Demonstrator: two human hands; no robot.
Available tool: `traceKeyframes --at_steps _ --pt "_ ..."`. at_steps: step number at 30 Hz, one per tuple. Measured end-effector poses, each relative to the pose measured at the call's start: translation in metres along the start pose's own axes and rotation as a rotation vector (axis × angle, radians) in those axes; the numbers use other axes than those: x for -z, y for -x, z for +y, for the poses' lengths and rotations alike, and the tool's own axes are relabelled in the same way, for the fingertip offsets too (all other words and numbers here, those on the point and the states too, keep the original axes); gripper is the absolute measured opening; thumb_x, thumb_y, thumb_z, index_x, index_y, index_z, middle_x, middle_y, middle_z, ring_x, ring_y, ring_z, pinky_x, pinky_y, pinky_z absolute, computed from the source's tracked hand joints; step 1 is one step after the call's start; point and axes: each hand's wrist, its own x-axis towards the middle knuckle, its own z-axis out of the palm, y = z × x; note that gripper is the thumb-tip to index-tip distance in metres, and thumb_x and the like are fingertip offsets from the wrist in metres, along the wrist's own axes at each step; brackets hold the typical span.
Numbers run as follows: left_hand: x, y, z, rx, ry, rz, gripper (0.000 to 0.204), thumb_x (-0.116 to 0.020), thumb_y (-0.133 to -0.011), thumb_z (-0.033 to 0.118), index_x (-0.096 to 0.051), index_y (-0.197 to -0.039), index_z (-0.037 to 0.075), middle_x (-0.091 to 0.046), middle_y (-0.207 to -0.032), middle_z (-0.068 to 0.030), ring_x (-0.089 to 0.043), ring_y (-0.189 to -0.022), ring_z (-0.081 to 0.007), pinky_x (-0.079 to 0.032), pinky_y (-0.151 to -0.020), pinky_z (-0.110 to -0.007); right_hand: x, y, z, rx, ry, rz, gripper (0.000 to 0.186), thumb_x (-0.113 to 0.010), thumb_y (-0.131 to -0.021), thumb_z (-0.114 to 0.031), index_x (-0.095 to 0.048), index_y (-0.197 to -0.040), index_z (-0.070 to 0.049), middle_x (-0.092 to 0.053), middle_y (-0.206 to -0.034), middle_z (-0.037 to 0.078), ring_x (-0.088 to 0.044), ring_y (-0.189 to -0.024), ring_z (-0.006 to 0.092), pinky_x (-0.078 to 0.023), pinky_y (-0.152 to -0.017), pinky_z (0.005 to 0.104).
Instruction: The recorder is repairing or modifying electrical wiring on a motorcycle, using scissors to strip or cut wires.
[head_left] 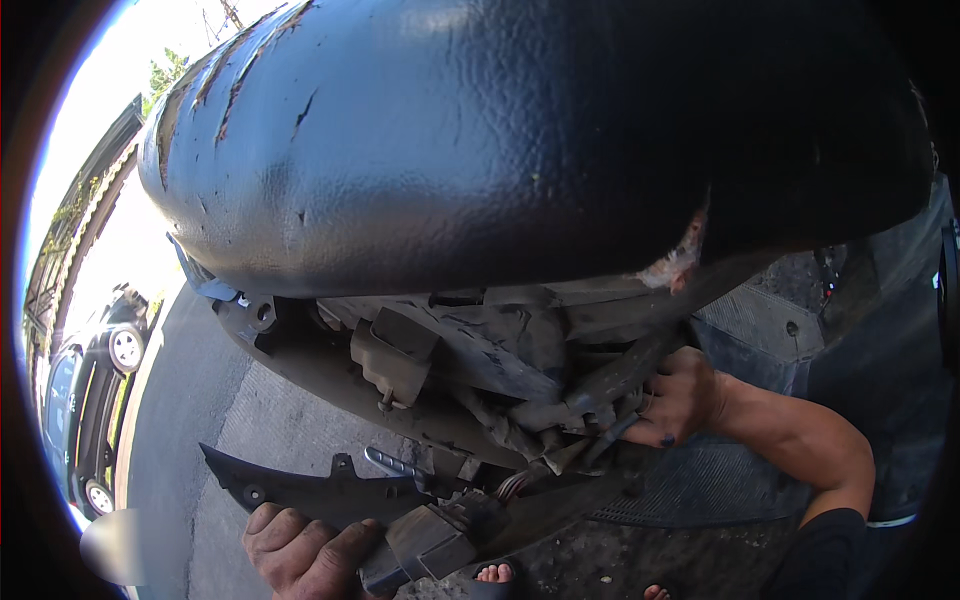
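Head view: black panel (pixel 310 490), running left to right beyond the nearer left hand (pixel 305 555), is gripped by curled fingers; right hand's (pixel 684 398) hold cannot be told.

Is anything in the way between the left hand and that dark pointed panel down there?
Nothing visible: the left hand curls right against the lower edge of the dark panel. The boxy part sits to the hand's right, not between them.

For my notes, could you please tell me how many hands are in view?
2: the left hand at the dark panel, lower left; the right hand among parts beneath the seat.
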Motion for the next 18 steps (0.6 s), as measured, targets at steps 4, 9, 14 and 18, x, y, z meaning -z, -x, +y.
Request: traceKeyframes --at_steps 4,9,14,18 --pt "0.000 0.005 0.000 0.038 -0.026 0.045 0.043 -0.058 -0.092 0.047 -0.078 -0.091 0.009 -0.066 -0.077 -0.0126 -0.064 -0.076 -0.0364 -0.049 -0.090 -0.051 0.005 0.001 0.002 0.001 -0.009 0.069 0.010 -0.066 -0.083 -0.022 -0.074 -0.078 -0.026 -0.074 -0.092 -0.003 -0.070 -0.076 0.0091 -0.049 -0.050 0.0201" --pt "0.001 0.007 0.005 0.075 -0.019 0.008 0.045 -0.057 -0.092 0.048 -0.078 -0.090 0.008 -0.068 -0.080 -0.0135 -0.065 -0.083 -0.0375 -0.048 -0.093 -0.052 -0.002 -0.007 0.001 0.018 0.018 0.030 0.027 -0.056 -0.090 -0.019 -0.074 -0.109 -0.027 -0.074 -0.092 -0.004 -0.071 -0.077 0.0090 -0.052 -0.050 0.0210" --pt "0.002 0.011 0.009 0.091 -0.081 0.041 0.046 -0.057 -0.093 0.048 -0.077 -0.090 0.007 -0.067 -0.079 -0.0140 -0.064 -0.082 -0.0376 -0.048 -0.094 -0.052 -0.001 0.000 -0.007 0.034 0.070 -0.268 0.032 -0.056 -0.089 -0.018 -0.069 -0.118 -0.026 -0.072 -0.104 -0.002 -0.071 -0.088 0.0116 -0.056 -0.062 0.0240" --pt "0.004 0.007 0.010 0.092 0.001 0.007 0.045 -0.058 -0.093 0.048 -0.078 -0.091 0.008 -0.066 -0.079 -0.0143 -0.064 -0.079 -0.0373 -0.048 -0.094 -0.052 0.003 0.001 -0.009 0.009 0.083 -0.305 0.030 -0.057 -0.089 -0.020 -0.069 -0.116 -0.028 -0.071 -0.114 -0.002 -0.070 -0.099 0.0138 -0.059 -0.076 0.0260"
